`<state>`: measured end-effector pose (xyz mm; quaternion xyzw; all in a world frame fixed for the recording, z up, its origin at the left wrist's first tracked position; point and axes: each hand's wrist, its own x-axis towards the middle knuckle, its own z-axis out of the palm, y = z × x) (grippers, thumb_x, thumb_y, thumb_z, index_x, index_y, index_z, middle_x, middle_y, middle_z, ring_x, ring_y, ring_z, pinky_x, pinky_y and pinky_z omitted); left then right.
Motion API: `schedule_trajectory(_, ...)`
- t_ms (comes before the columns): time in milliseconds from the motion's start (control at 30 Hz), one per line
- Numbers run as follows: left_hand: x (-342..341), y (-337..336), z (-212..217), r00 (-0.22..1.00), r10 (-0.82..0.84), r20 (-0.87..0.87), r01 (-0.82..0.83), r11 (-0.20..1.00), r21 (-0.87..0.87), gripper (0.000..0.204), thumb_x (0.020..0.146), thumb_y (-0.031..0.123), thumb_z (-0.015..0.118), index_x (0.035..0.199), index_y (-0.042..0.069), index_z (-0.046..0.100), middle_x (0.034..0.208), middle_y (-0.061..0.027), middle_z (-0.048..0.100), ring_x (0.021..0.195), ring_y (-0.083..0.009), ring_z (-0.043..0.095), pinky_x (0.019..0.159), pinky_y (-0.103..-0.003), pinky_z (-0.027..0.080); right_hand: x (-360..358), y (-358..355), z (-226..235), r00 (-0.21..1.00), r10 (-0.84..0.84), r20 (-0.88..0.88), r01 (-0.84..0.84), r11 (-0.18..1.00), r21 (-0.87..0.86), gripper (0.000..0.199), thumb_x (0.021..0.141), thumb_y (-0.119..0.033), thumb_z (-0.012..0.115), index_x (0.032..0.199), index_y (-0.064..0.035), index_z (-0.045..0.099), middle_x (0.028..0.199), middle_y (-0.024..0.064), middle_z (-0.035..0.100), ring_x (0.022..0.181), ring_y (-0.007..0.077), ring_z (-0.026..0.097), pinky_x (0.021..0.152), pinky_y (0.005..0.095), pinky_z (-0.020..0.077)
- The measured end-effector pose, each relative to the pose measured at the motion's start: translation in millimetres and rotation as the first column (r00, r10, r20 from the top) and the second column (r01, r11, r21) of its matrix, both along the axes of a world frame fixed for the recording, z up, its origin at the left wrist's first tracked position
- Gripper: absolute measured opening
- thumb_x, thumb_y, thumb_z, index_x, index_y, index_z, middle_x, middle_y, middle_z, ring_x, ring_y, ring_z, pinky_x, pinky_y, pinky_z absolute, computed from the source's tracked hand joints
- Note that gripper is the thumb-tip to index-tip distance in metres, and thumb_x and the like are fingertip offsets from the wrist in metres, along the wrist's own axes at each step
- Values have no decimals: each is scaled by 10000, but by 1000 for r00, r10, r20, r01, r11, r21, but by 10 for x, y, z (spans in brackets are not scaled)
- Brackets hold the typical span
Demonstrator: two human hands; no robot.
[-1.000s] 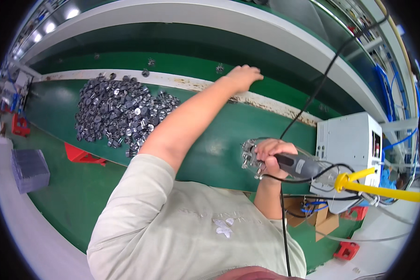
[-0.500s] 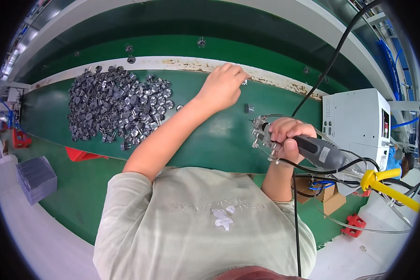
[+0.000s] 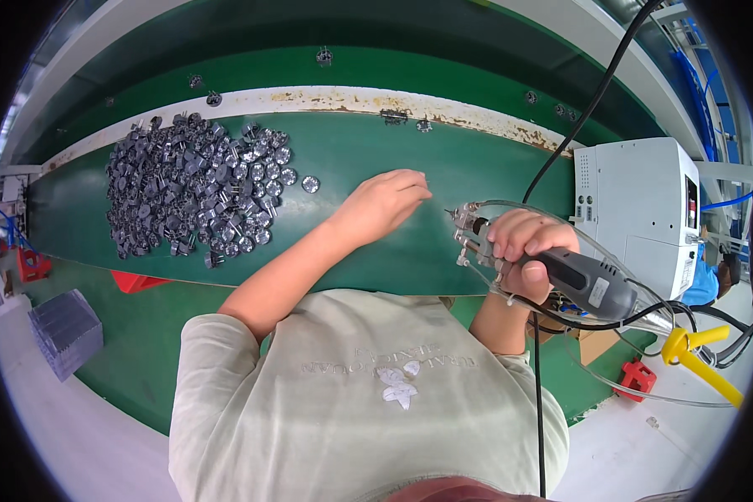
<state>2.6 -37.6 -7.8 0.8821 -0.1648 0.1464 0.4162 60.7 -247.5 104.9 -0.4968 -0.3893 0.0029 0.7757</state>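
Note:
My left hand [image 3: 383, 205] is over the green tabletop with its fingers drawn together; anything between the fingertips is hidden. My right hand [image 3: 523, 243] wraps around a grey corded power hand tool [image 3: 590, 283]. A metal fixture [image 3: 470, 227] with a thin tip and clear tubes forms the tool's front, pointing left toward my left fingertips, a short gap apart. Beyond my left hand, a small dark metal part [image 3: 393, 117] and a shiny one [image 3: 424, 126] sit by the table's far edge. To the left is a heap of small round dark parts with pins [image 3: 192, 188].
One loose round part [image 3: 310, 184] lies beside the heap. A white machine [image 3: 632, 222] stands at the table's right end. A black cable [image 3: 590, 117] hangs down on the right. A yellow tie [image 3: 690, 347] binds the tool's lines. A worn white ledge [image 3: 309, 99] runs behind the table.
My left hand has drawn back from the far edge to where a loose part lay, now covered. Parts at the edge have come into sight. My right hand still grips the tool.

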Motion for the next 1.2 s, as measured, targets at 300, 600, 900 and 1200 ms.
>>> schedule_trajectory(300,-407,380,85,993,-60,98,46,989,141,305,769,36,739,1073,59,729,1214,-75,708,1259,-327,614,1050,-492,491,25,254,-86,994,84,-66,-80,995,62,320,860,-159,823,946,-36,541,714,77,594,623,201,590,651,406,550)
schedule_trajectory(600,-306,305,113,983,181,-37,-177,981,82,357,727,152,804,1064,72,716,1150,-64,652,1202,-292,581,1022,-439,441,-29,453,-110,985,130,-116,-126,991,43,304,876,-179,799,927,-44,532,699,65,577,600,200,582,632,407,536)
schedule_trajectory(900,-339,322,94,982,177,-63,-171,982,83,316,755,183,813,1047,88,735,1122,-41,654,1186,-277,578,1007,-423,438,32,508,-173,983,159,-93,-159,987,8,303,894,-239,773,935,-51,540,673,74,578,577,213,579,611,419,535)
schedule_trajectory(1200,-339,335,58,982,176,-65,-169,980,107,312,764,205,816,1052,108,743,1143,-27,647,1198,-271,570,1011,-419,437,31,534,-183,978,185,-95,-181,982,51,329,890,-212,816,929,-39,539,691,89,613,588,216,595,629,409,552)
